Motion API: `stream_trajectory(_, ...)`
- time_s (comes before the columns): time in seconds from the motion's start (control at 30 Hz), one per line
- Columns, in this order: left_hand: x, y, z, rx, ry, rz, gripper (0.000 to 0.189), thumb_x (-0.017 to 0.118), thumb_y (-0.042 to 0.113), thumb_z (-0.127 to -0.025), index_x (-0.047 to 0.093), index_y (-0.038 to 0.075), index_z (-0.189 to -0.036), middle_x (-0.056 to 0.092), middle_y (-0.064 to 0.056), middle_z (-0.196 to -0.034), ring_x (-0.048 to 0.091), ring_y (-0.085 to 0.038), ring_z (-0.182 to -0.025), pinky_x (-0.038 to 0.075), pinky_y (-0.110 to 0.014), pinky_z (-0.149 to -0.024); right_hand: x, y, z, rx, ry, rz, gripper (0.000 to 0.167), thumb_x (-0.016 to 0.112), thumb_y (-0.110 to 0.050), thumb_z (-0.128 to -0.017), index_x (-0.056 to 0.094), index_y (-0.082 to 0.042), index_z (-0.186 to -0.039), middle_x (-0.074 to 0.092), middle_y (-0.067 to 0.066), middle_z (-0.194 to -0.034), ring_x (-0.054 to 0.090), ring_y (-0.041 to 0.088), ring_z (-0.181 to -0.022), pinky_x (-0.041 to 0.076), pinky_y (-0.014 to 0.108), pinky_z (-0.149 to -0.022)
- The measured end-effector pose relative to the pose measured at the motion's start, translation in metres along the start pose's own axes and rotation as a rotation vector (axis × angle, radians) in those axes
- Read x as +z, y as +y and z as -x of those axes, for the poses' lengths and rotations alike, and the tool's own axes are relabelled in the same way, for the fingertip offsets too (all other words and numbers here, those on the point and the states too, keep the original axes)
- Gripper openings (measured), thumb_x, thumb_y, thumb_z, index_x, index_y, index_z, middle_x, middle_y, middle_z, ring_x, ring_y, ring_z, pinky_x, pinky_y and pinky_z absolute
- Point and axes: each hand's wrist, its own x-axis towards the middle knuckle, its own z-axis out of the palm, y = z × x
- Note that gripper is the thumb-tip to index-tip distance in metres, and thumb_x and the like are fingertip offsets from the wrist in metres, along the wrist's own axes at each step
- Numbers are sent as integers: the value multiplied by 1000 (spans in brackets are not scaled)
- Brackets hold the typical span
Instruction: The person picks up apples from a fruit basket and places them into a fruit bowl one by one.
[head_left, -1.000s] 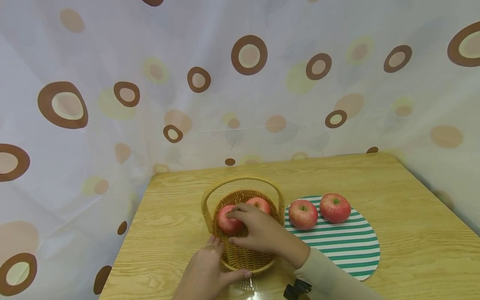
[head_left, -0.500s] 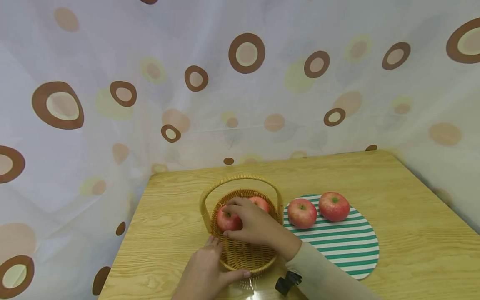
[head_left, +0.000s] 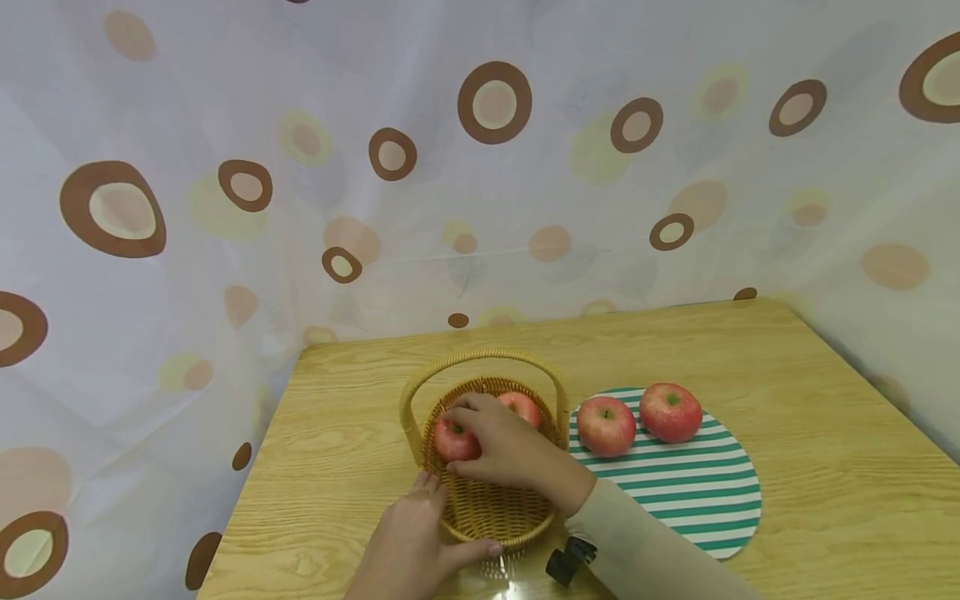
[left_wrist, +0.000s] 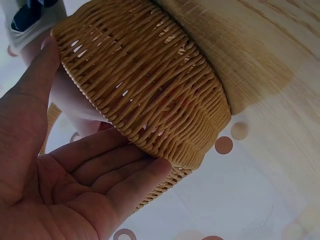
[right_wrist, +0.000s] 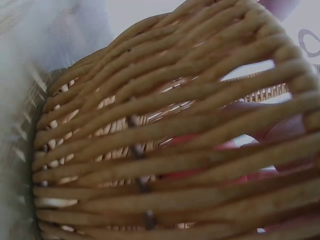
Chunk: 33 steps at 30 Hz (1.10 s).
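A wicker basket (head_left: 498,515) with an arched handle stands on the table. Inside it, my right hand (head_left: 510,446) grips a red apple (head_left: 453,443), fingers over its top and thumb at its near side. A second apple (head_left: 522,407) sits behind, partly covered by that hand. My left hand (head_left: 411,537) is spread along the basket's near left rim, fingers and thumb touching it; in the left wrist view the fairly straight fingers (left_wrist: 132,185) lie against the rim. In the right wrist view the basket's weave (right_wrist: 150,165) fills the picture, with red showing through its gaps.
Right of the basket, a round green-and-white striped mat (head_left: 697,492) carries two more apples, one nearer the basket (head_left: 606,427) and one farther right (head_left: 671,412). A patterned curtain (head_left: 555,167) hangs behind the wooden table (head_left: 330,417).
My right hand has shifted slightly left and its thumb has come up against the apple. The left hand stays at the rim. The apples on the mat stay put.
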Motion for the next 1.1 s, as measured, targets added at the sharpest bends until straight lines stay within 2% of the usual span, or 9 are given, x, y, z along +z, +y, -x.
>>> stream_trajectory(0.07, 0, 0, 0, -1, 6, 1, 105, 83, 70, -78, 63, -16, -133, 74, -32, -116, 65, -54, -126, 61, -58, -95, 0, 0, -2, 0, -4, 7, 56, 86, -33, -91, 67, -14, -140, 58, 7, -147, 56, 26, -138, 55, 46, -111)
stream_trajectory(0.4, 0, 1, 0, -9, 16, 5, 105, 86, 68, -77, 62, -18, -132, 69, -38, -126, 65, -53, -126, 62, -57, -94, -2, -2, -8, 11, -35, 46, 63, 88, -32, -89, 64, -13, -144, 59, 10, -148, 55, 30, -141, 53, 49, -113)
stream_trajectory(0.7, 1, 0, -1, 6, 35, -8, 102, 85, 69, -77, 65, -17, -128, 74, -34, -115, 67, -52, -124, 63, -55, -93, 3, 1, -10, -1, -49, 96, 68, 90, -30, -88, 62, -15, -147, 59, 9, -150, 54, 30, -143, 53, 49, -113)
stream_trajectory(0.9, 1, 0, -1, 4, 36, -7, 101, 86, 67, -77, 65, -17, -129, 74, -33, -115, 67, -52, -124, 63, -54, -92, 5, 2, -10, -11, -51, 120, 68, 90, -29, -87, 62, -16, -148, 60, 7, -149, 55, 28, -141, 53, 48, -113)
stream_trajectory(1.1, 2, 0, 0, 1, 26, -13, 102, 84, 70, -77, 65, -17, -128, 72, -36, -120, 66, -52, -125, 62, -56, -94, 5, 3, -10, -8, -58, 94, 69, 91, -30, -86, 62, -16, -147, 59, 8, -150, 55, 29, -142, 53, 48, -114)
